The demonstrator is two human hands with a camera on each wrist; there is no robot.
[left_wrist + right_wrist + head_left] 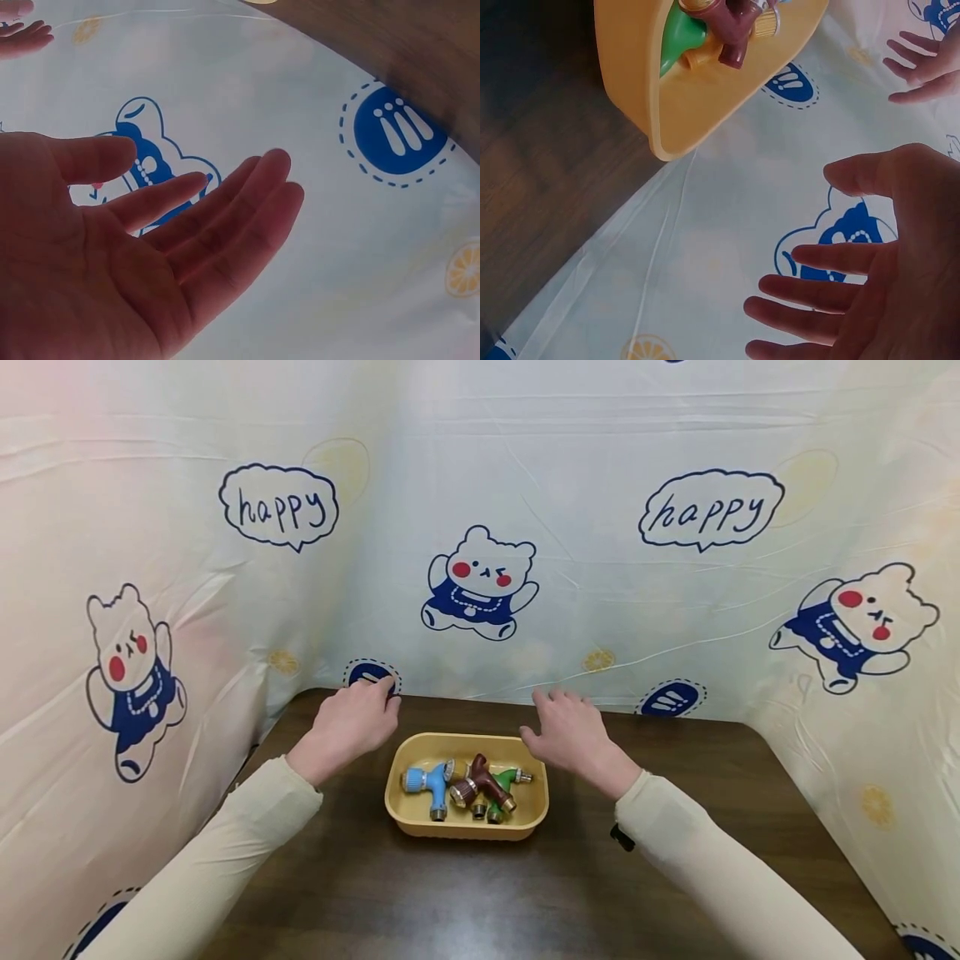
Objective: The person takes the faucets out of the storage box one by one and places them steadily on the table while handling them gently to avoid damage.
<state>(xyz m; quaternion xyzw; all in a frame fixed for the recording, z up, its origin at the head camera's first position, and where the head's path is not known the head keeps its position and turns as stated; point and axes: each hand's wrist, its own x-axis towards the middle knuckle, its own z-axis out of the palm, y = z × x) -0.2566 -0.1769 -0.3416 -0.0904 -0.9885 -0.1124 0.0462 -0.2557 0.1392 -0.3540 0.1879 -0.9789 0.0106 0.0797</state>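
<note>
A yellow plastic tub (465, 832) on the table holds several small taps. The blue tap (437, 783) lies at its left, the dark red tap (482, 783) crosses the middle on top, and the green tap (504, 783) is partly covered at the right. Yellow parts of another tap show beneath the dark red one. My left hand (352, 718) hovers beyond the tub's left side, holding nothing; its fingers look relaxed in the left wrist view. Past the tub's right rim hangs my right hand (573, 731), palm bare, fingers spread and nearly straight in the right wrist view.
The tub stands on a dark brown wooden table (465, 902). A pale cloth curtain (570, 610) printed with bears and "happy" bubbles encloses the table's back and both sides. A small black object (622, 837) shows under the right sleeve.
</note>
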